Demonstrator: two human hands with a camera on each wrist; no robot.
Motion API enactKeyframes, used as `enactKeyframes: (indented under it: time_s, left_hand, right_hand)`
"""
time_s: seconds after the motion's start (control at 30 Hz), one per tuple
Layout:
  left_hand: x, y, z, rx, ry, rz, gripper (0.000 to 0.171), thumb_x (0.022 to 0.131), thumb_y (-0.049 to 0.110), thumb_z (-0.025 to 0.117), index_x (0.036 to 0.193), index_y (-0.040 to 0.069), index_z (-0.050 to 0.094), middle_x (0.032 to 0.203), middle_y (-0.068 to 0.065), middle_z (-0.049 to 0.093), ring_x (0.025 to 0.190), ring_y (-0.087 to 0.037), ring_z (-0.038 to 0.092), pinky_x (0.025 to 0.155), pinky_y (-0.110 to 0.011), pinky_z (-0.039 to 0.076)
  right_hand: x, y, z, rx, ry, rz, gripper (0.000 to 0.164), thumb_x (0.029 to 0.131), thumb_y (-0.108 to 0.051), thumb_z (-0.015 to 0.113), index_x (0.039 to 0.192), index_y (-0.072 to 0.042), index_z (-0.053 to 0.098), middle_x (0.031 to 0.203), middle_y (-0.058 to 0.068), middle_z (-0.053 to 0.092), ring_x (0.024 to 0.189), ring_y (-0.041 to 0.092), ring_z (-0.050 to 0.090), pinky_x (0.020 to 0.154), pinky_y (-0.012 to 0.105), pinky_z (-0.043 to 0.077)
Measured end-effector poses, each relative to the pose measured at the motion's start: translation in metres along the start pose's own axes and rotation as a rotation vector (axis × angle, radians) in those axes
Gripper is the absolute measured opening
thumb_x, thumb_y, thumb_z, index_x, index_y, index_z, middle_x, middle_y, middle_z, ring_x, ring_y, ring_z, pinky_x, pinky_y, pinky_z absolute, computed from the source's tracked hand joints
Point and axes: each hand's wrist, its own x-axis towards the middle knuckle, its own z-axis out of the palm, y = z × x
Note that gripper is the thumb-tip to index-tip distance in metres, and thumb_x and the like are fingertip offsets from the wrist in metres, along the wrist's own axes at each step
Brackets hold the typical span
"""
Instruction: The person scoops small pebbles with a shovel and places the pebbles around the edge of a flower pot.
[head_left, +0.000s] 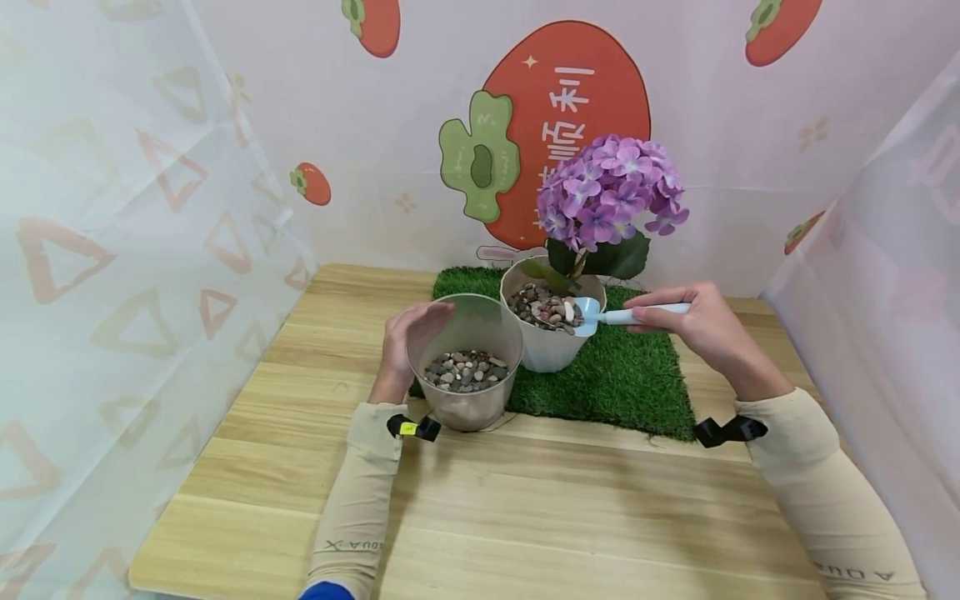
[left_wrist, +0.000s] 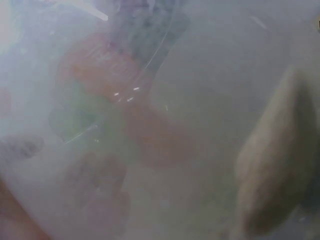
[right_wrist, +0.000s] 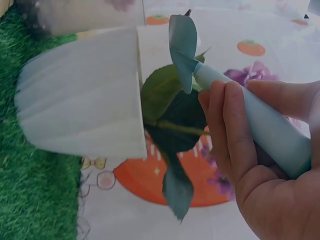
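Note:
My right hand (head_left: 708, 325) grips a light blue toy-sized trowel (right_wrist: 270, 125) by its handle. The trowel's blade (head_left: 587, 317) is at the right rim of a white flower pot (head_left: 551, 348), with pebbles (head_left: 543, 307) beside it inside. A purple hydrangea (head_left: 611, 192) with dark green leaves stands in that pot. To the front left, my left hand (head_left: 405, 342) holds a see-through plastic tub (head_left: 472, 408) from its left side, fingers curving behind it. More pebbles (head_left: 465, 372) lie in the tub's bottom. The left wrist view is hazy, looking through the plastic.
Artificial grass matting (head_left: 622, 392) lies under the white pot, on a light wooden table (head_left: 525, 517). A persimmon-printed cloth (head_left: 390, 125) hangs behind, with further cloth panels at both sides.

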Motion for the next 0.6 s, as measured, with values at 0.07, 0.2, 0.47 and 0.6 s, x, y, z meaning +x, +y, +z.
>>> enactKeyframes:
  time_s: [0.07,0.2,0.47,0.6]
  left_hand:
    - [-0.001,0.0,0.0,-0.001,0.004,0.0,0.031,0.109,0.013,0.049,0.116,-0.002,0.075,0.118,-0.014,0.08,0.117,-0.026,0.076,0.116,-0.038,0.055]
    - [-0.002,0.002,0.003,0.023,0.011,0.019,0.032,0.109,0.013,0.049,0.119,-0.005,0.074,0.12,-0.016,0.079,0.118,-0.028,0.075,0.116,-0.039,0.055]
    - [-0.002,0.002,0.004,0.039,0.021,0.018,0.033,0.109,0.013,0.048,0.119,-0.005,0.074,0.119,-0.015,0.08,0.116,-0.027,0.076,0.116,-0.038,0.055]
    - [-0.002,0.002,0.003,0.023,0.036,-0.007,0.034,0.109,0.01,0.046,0.115,-0.003,0.076,0.116,-0.013,0.081,0.115,-0.026,0.077,0.115,-0.037,0.056]
  right_hand:
    - [-0.002,0.003,-0.004,0.008,0.005,0.019,0.047,0.099,-0.027,0.076,0.133,0.004,0.068,0.102,-0.005,0.083,0.092,0.007,0.08,0.128,0.073,0.022]
    - [-0.005,0.008,-0.01,0.007,0.046,0.051,0.047,0.099,-0.03,0.076,0.133,0.002,0.07,0.106,-0.007,0.083,0.092,0.009,0.081,0.128,0.068,0.028]
    - [-0.009,0.011,-0.027,-0.05,0.103,0.133,0.051,0.099,-0.04,0.075,0.137,-0.007,0.069,0.102,-0.008,0.083,0.097,0.003,0.079,0.128,0.058,0.034]
    - [-0.008,0.011,-0.035,-0.056,0.112,0.152,0.033,0.098,-0.04,0.076,0.127,-0.024,0.076,0.094,-0.009,0.083,0.095,0.001,0.078,0.128,0.058,0.035]
